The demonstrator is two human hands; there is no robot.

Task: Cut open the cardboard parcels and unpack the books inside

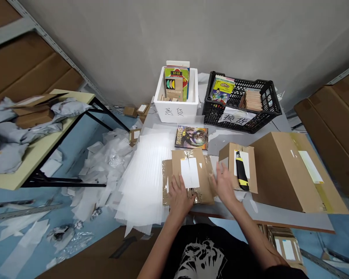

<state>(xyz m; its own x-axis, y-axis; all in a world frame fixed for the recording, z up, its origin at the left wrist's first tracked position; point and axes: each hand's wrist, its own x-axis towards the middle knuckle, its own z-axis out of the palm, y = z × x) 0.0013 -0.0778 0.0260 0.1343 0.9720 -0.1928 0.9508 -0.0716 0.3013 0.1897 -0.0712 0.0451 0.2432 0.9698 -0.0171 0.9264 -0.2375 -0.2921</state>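
Black T-shirt [203, 255], left hand [180, 195] on kraft mailer [177, 166], right hand [225, 184] beside

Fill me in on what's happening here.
A person's left hand rests on a taped cardboard parcel, and their right hand is at its edge, beside a small cardboard box with a yellow-and-black utility knife on top. Farther along the table, books stand in a white foam box and a black plastic crate.
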